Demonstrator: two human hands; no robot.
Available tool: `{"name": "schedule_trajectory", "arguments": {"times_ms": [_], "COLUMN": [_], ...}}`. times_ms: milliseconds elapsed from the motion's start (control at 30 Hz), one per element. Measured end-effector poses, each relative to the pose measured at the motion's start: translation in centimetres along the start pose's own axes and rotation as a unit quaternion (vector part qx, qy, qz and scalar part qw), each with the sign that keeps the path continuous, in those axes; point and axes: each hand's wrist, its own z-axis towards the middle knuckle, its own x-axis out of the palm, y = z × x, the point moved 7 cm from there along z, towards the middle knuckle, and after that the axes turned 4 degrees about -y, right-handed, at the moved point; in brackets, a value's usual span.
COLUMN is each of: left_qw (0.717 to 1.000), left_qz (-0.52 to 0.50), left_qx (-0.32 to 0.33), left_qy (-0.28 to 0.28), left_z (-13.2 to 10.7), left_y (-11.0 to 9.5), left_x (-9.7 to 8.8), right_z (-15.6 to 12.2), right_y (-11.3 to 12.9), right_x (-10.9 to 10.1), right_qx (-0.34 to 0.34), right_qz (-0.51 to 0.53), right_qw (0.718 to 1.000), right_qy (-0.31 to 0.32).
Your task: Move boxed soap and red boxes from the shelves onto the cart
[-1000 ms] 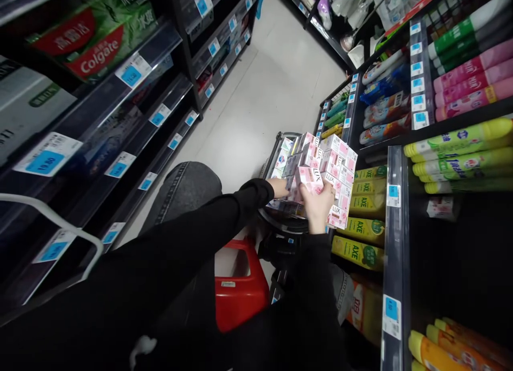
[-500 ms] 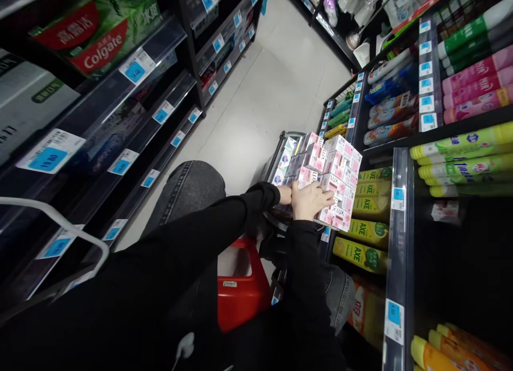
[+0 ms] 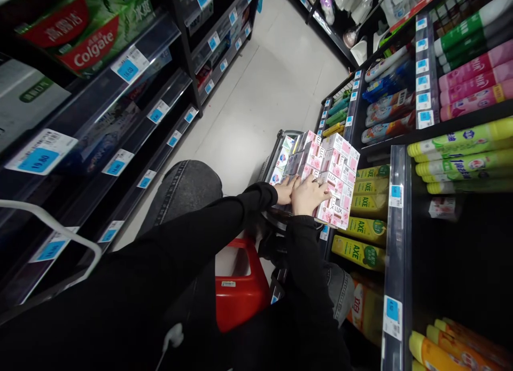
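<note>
A stack of pink and white LUX soap boxes (image 3: 336,162) stands on a dark basket (image 3: 276,146) on the aisle floor, with blue and white soap boxes (image 3: 282,160) beside them. My right hand (image 3: 308,194) lies flat on the near pink boxes, fingers stretched out. My left hand (image 3: 285,189) rests next to it on the same stack, fingers extended. Both arms wear black sleeves.
I sit on a red stool (image 3: 238,288). Black shelves with Colgate boxes (image 3: 86,31) and blue price tags run along the left. On the right are yellow AXE bottles (image 3: 363,226) and coloured bottles (image 3: 465,146). The pale floor (image 3: 260,93) runs ahead. A white bar (image 3: 52,221) curves at the left.
My right hand has lowered from gripping a pink box to lying flat on the stack. My left hand has shifted next to it.
</note>
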Motion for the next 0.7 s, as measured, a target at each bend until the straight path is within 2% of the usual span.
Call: {"name": "schedule_trajectory", "arguments": {"times_ms": [167, 233, 300, 333, 400, 500, 533, 600, 633, 700], "left_qw": [0.998, 0.998, 0.998, 0.998, 0.998, 1.000, 1.000, 0.996, 0.993, 0.985], "left_qz": [0.003, -0.002, -0.010, -0.013, -0.013, 0.002, 0.016, 0.060, 0.090, 0.137], "left_qx": [-0.050, -0.058, -0.062, -0.061, -0.049, -0.020, -0.024, -0.058, -0.083, -0.107], "left_qy": [0.027, 0.025, 0.025, 0.026, 0.023, -0.001, -0.009, -0.006, 0.002, 0.011], "left_z": [-0.3, -0.5, -0.7, -0.7, -0.6, 0.2, 0.5, 0.9, 1.0, 0.7], "left_y": [0.4, 0.5, 0.8, 1.0, 1.3, 1.8, 2.2, 3.4, 4.3, 5.9], "left_x": [-0.2, -0.6, -0.8, -0.9, -1.0, -1.1, -1.1, -1.1, -1.1, -1.2], "right_z": [-0.4, -0.8, -1.1, -1.1, -0.6, 1.5, 2.7, 6.2, 8.1, 11.8], "right_y": [0.4, -0.2, -2.6, -4.8, -11.1, -23.7, -27.9, -35.2, -38.0, -41.9], "right_x": [-0.4, -2.0, -4.5, -6.0, -9.0, -12.2, -12.7, -12.6, -12.3, -11.1], "right_qx": [0.003, 0.015, 0.046, 0.073, 0.155, 0.305, 0.340, 0.368, 0.364, 0.343], "right_qz": [0.026, 0.053, 0.079, 0.086, 0.079, 0.054, 0.053, 0.057, 0.047, 0.037], "right_qw": [1.000, 0.998, 0.995, 0.991, 0.975, 0.926, 0.912, 0.910, 0.917, 0.933], "right_qy": [0.008, -0.006, -0.046, -0.075, -0.139, -0.218, -0.223, -0.184, -0.158, -0.104]}}
